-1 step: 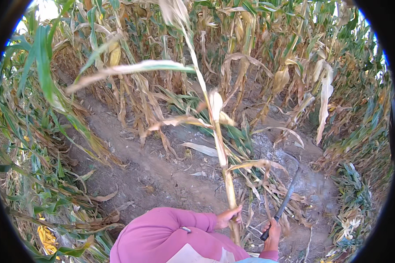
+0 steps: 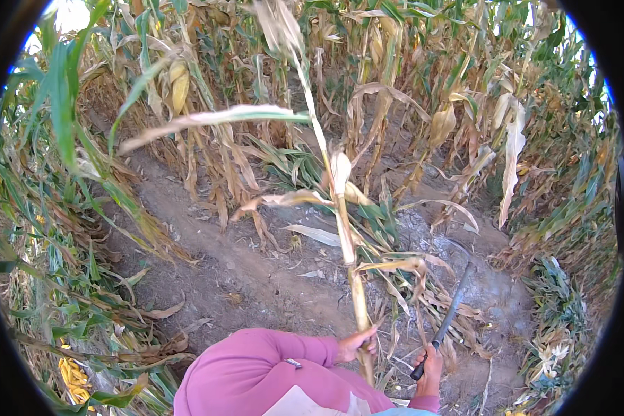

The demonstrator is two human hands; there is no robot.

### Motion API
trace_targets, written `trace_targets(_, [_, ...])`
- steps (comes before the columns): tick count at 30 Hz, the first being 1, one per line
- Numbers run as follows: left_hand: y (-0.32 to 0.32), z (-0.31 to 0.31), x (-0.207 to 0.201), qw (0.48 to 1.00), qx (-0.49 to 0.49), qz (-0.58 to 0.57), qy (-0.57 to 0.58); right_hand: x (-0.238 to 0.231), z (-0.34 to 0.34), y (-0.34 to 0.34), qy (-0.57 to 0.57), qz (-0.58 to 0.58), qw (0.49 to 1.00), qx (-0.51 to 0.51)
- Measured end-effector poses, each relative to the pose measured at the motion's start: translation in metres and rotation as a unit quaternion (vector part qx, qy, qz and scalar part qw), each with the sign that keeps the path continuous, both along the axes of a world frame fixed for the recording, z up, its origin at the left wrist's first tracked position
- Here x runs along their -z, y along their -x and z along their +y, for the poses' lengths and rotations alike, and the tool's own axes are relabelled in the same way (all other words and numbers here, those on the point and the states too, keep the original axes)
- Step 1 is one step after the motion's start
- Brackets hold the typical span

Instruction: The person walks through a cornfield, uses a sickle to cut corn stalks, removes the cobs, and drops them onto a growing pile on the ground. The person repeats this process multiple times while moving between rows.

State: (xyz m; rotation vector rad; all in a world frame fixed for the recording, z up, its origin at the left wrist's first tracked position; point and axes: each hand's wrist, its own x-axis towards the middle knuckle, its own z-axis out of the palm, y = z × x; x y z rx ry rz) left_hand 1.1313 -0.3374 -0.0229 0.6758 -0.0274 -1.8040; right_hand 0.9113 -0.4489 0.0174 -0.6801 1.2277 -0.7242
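Observation:
A tall dry corn stalk (image 2: pixel 358 298) leans away and slightly left, standing off the ground. My left hand (image 2: pixel 357 344) is closed round its lower part, the thumb stretched out across it. Pale husk (image 2: pixel 340 172) and several dry leaves cling to the stalk, and a long half-green leaf (image 2: pixel 215 118) juts out to its left. Right of it, my right hand (image 2: pixel 430 366) grips the black handle of a long-shafted sickle (image 2: pixel 453 308). The sickle's shaft points away from me over dry leaves; its thin blade at the far end is hard to make out.
Standing corn plants (image 2: pixel 388 83) rise ahead and on both sides. Cut stalks and leaves (image 2: pixel 378 232) lie on the bare soil (image 2: pixel 249 277). Yellow corn cobs (image 2: pixel 74 380) are heaped at the lower left. More cut greenery (image 2: pixel 560 298) lies at the right.
The corn stalk has shifted slightly left and towards me with my left hand, and its side leaf has swung. My left thumb now sticks out. The sickle has barely moved.

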Motion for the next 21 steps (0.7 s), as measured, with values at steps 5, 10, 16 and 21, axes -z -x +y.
trace_targets(5, [-0.021,0.025,0.024,0.997,-0.038,0.062,0.014,-0.004,-0.006,-0.016,0.008,0.055,0.997,-0.049])
trace_targets(10, [-0.060,0.072,0.047,0.989,-0.102,0.081,-0.074,0.007,-0.008,-0.033,-0.011,0.064,0.992,-0.107])
trace_targets(16, [-0.067,0.083,0.075,0.991,-0.089,0.041,-0.091,0.012,-0.012,-0.045,-0.050,0.051,0.990,-0.119])
trace_targets(21, [-0.041,0.025,0.080,0.981,-0.056,0.009,-0.186,-0.003,-0.012,-0.039,-0.033,0.087,0.986,-0.135])
